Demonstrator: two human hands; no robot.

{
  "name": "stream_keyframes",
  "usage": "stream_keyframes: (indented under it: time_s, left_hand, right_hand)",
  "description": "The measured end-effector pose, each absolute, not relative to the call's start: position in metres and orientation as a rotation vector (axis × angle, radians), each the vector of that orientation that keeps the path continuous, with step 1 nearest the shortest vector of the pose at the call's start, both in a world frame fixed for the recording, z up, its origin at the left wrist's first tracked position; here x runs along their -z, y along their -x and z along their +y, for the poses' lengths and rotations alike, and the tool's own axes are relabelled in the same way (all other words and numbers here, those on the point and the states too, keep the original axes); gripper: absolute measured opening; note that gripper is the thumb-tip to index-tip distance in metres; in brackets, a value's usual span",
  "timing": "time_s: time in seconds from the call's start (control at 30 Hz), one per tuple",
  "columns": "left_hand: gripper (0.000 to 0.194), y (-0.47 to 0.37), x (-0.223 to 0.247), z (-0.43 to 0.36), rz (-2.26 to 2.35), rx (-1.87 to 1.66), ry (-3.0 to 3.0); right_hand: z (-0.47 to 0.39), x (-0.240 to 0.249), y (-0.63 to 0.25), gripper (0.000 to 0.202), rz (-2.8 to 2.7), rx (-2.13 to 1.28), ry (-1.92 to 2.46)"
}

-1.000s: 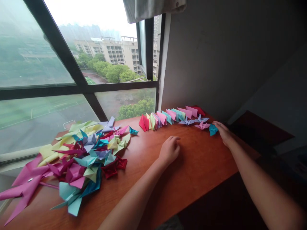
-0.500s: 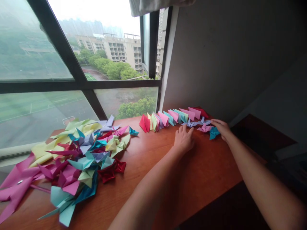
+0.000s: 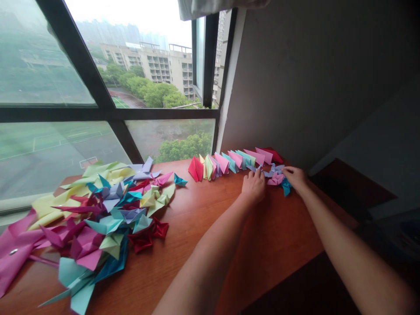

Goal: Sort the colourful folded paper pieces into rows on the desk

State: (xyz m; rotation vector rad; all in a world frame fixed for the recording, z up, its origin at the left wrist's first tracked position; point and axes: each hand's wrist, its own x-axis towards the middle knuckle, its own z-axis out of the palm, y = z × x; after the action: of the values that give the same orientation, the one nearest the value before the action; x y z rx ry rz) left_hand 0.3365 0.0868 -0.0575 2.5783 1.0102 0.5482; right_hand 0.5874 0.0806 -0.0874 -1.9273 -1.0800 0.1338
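Note:
My left hand [image 3: 254,186] has its fingers bent and close together on a lavender paper crane [image 3: 252,168], partly covering it. To its right, my right hand [image 3: 296,178] pinches the edge of another lavender paper crane [image 3: 276,169]; its thumb is mostly hidden. Between the hands lies a pink paper crane [image 3: 275,179]. A teal paper crane [image 3: 286,187] rests just below the right fingertips. Behind them, a row of folded paper pieces [image 3: 222,163] in red, yellow, green, pink and blue stands on edge.
A large heap of folded paper shapes [image 3: 111,225] in many colours covers the left part of the wooden table [image 3: 197,218]. One small teal piece [image 3: 180,180] lies apart from it. A window [image 3: 108,114] runs along the back, and a grey wall [image 3: 295,87] rises at the right.
My right hand has moved left and its fingers have bent in. The pink and teal cranes sit closer to the left hand. My left hand's fingers have drawn together. The view shifted slightly.

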Motion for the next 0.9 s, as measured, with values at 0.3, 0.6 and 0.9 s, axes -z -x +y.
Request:
stream_keyframes:
  time_s: [0.3,0.6,0.9]
  left_hand:
    - [0.063,-0.301,0.06,0.038,1.023,-0.659,-2.423]
    - [0.063,-0.245,0.064,-0.01,1.08,-0.828,-2.152]
    - [0.06,-0.202,0.05,-0.017,1.139,-1.103,-1.806]
  right_hand:
    - [0.041,0.098,-0.538,0.036,-0.977,-0.145,1.781]
    - [0.024,0.097,-0.484,0.034,-0.763,-0.263,1.627]
    - [0.027,0.067,-0.395,0.042,-0.55,-0.49,1.314]
